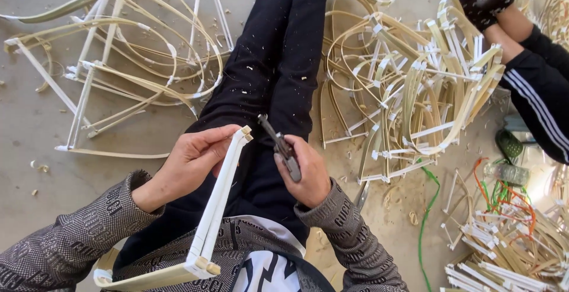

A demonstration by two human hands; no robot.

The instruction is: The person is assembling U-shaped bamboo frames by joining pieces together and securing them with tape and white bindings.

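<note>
Bamboo frame piece [216,209], wrapped in white tape, lies over the lap: left hand [189,164] has its fingers closed around the upper end. Right hand [305,170], just beside it, is closed on grey pliers [281,147]. Finished frames [409,84] are heaped on the concrete floor [35,126], toward its right edge.

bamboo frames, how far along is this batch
Done: a heap of taped bamboo frames lies on the floor at right, and a larger frame at left. In hand: the left hand holds a white-wrapped frame piece near its top corner, while the right hand grips pliers beside it. Left: loose strips at lower right are not yet built into frames.
</note>
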